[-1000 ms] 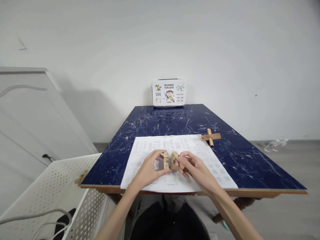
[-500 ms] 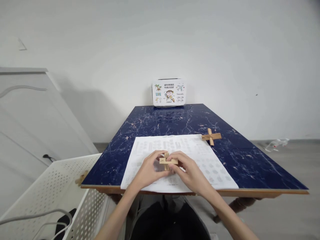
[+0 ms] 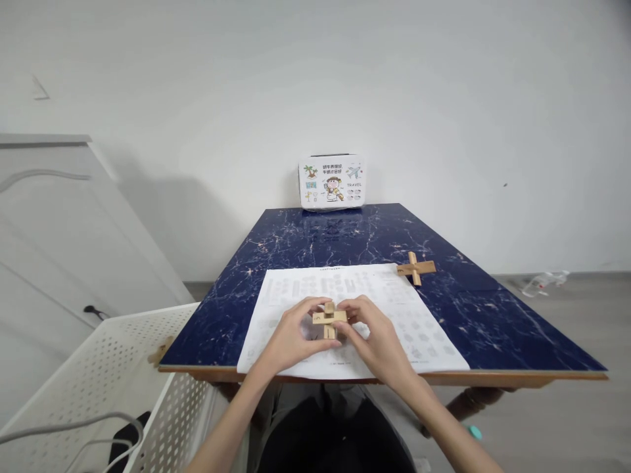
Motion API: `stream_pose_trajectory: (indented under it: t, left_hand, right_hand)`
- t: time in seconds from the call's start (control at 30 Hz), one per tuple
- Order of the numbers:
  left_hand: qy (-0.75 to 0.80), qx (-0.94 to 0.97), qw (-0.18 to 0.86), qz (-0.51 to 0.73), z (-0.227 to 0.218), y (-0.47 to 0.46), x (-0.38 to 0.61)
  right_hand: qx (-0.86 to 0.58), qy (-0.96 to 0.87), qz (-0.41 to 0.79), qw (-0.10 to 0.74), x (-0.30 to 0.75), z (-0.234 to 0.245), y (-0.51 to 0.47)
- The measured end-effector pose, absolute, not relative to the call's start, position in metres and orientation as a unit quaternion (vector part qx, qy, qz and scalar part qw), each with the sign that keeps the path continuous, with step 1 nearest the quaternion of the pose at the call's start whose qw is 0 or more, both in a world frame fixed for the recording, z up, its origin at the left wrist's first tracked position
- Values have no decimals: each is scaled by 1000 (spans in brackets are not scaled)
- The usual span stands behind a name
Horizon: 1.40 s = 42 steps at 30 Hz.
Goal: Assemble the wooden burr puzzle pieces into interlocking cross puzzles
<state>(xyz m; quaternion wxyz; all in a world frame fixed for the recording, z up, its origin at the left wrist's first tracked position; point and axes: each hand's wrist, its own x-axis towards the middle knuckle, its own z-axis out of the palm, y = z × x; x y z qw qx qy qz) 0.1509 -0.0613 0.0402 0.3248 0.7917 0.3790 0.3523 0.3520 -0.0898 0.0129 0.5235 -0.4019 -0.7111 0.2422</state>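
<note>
Between my two hands, above the printed sheet (image 3: 290,289), is a small cross of interlocking wooden puzzle pieces (image 3: 329,318). My left hand (image 3: 292,336) grips the upright piece, with fingers at its top and thumb at its bottom. The end of the crosspiece is held by my right hand (image 3: 373,335), thumb in front and fingers behind. Dark marks show on the crosspiece's left end and on the upright. A second wooden cross (image 3: 415,268) lies at the sheet's upper right corner, partly on the blue table (image 3: 335,240).
A white case with cartoon prints (image 3: 332,182) stands against the wall at the table's far edge. On the left is a white perforated bin (image 3: 118,335) with cables, and a wooden object (image 3: 160,353) beside the table corner. Clear plastic (image 3: 545,284) lies on the floor at right.
My right fingers have drawn back a little to the right, showing more of the crosspiece and the upright's top. The left hand keeps its hold.
</note>
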Motion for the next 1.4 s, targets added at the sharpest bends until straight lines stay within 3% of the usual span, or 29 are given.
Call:
stream_pose_trajectory:
  t: [0.97, 1.4]
  left_hand:
    - [384, 792, 291, 376, 39, -62, 149]
    - [473, 723, 294, 409, 27, -55, 147]
  right_hand:
    - [-442, -658, 330, 513, 357, 20, -82]
    - [-486, -780, 154, 364, 372, -4, -89]
